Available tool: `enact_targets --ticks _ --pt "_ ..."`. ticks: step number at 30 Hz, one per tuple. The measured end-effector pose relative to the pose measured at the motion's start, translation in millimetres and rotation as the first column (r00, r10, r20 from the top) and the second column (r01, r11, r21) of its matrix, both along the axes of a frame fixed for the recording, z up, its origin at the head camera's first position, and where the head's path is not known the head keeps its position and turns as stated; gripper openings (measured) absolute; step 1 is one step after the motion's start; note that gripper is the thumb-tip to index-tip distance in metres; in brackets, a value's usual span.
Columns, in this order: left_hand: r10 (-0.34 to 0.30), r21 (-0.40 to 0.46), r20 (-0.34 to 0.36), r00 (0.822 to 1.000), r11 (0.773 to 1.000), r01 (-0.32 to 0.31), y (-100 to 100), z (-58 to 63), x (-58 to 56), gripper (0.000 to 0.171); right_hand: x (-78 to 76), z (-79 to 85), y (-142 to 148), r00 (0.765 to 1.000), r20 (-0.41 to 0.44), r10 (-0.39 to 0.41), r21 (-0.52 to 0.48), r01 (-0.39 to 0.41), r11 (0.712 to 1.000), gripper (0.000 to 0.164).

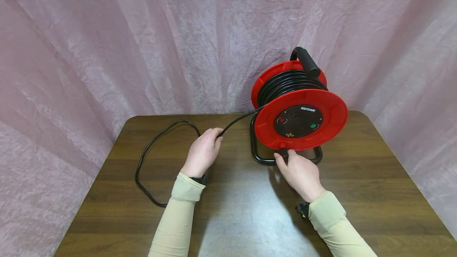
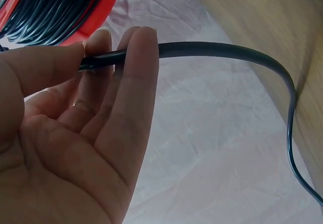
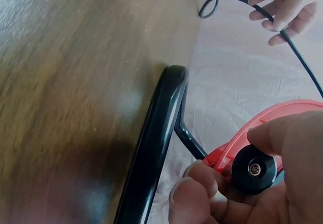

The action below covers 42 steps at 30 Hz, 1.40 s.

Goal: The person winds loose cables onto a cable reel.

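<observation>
A red cable reel [image 1: 262, 130] with black cable wound on its drum stands at the right of the table. My right hand [image 1: 300, 172] grips the black crank knob [image 3: 254, 169] at the lower edge of the reel's front disc, thumb and fingers around it. Left of the reel, my left hand [image 1: 202, 150] pinches the black cable [image 2: 217, 49] between thumb and fingertips. From that hand one stretch of cable runs up to the drum. The other stretch lies in a wide loop on the table at the left.
The reel rests on a black tubular stand [image 3: 154, 148] and has a black carrying handle [image 1: 307, 62] on top. Its front panel [image 1: 298, 121] bears a red and a green button. A pink curtain [image 1: 160, 43] hangs behind the wooden table [image 1: 371, 193].
</observation>
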<state>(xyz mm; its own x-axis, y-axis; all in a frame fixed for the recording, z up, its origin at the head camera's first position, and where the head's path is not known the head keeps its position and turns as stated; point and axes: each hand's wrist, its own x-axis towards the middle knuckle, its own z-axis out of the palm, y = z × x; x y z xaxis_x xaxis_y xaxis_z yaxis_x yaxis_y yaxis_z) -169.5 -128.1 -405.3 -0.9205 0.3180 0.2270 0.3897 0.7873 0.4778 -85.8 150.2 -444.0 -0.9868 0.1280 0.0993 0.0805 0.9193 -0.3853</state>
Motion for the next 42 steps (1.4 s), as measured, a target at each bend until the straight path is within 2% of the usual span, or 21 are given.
enact_targets --ticks 14,32,42 --pt "-0.014 0.043 -0.016 1.000 0.999 0.015 2 0.4 -0.1 0.017 -1.6 3.5 -10 1.000 -0.018 0.015 -0.014 -0.015 1.000 0.046" --pt "-0.013 0.045 -0.027 1.000 0.999 0.014 1 -1.8 -0.4 0.014 -4.4 9.6 -20 0.999 -0.037 0.036 -0.022 -0.037 0.999 0.045" --pt "-0.001 0.031 0.032 0.999 1.000 0.000 2 -2.2 -1.3 0.018 -7.7 15.6 -26 0.996 -0.054 0.072 -0.025 -0.073 0.997 0.045"
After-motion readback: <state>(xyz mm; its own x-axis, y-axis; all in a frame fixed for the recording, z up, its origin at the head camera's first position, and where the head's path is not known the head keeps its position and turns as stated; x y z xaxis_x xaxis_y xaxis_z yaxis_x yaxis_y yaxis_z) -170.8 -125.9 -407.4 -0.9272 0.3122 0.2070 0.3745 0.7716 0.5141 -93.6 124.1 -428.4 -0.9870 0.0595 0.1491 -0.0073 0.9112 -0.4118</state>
